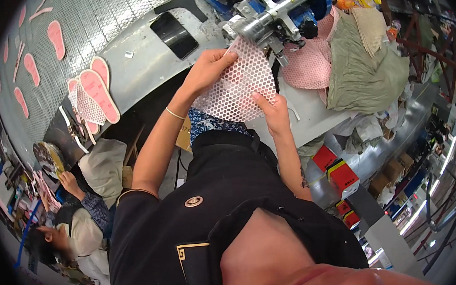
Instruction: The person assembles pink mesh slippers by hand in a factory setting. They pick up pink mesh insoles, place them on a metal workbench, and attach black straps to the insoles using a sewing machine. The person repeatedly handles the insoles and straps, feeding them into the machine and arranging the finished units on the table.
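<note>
A piece of pale pink mesh sheet [236,84] with a honeycomb of holes is stretched between my two hands. My left hand [212,70] is closed on its upper left edge, with the thumb lying on top. On the lower right edge, my right hand [273,111] pinches the sheet, thumb uppermost. The mesh's top corner reaches the metal end of a blue and silver machine [276,16]; whether it is caught there I cannot tell. The sheet hangs tilted over the front of the worktable, above my lap.
Pink insoles [99,97] lie stacked on the table's left, with more on a perforated metal surface [84,19]. A dark phone [174,35] lies left of the machine. Green cloth [365,65] and pink mesh [308,65] lie right. A co-worker [83,220] sits at left.
</note>
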Motion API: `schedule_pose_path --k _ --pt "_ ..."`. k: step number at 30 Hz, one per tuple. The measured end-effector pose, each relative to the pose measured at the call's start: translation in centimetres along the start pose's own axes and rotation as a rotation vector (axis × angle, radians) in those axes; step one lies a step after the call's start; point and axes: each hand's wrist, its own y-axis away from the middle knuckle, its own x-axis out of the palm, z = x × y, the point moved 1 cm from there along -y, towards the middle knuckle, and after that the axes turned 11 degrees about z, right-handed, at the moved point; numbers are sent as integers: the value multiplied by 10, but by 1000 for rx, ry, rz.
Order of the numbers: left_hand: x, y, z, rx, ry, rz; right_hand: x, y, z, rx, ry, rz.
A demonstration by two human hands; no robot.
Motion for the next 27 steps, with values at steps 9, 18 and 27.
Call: schedule_pose_path --k 9,18,27 --pt "-33 16 -29 146 -69 -213 37 -60 31 -68 132 40" --pt "15 51 31 252 -61 -416 26 -61 27 -225 346 -196" --pt "46 15 47 225 353 -471 21 -45 49 -237 446 -152"
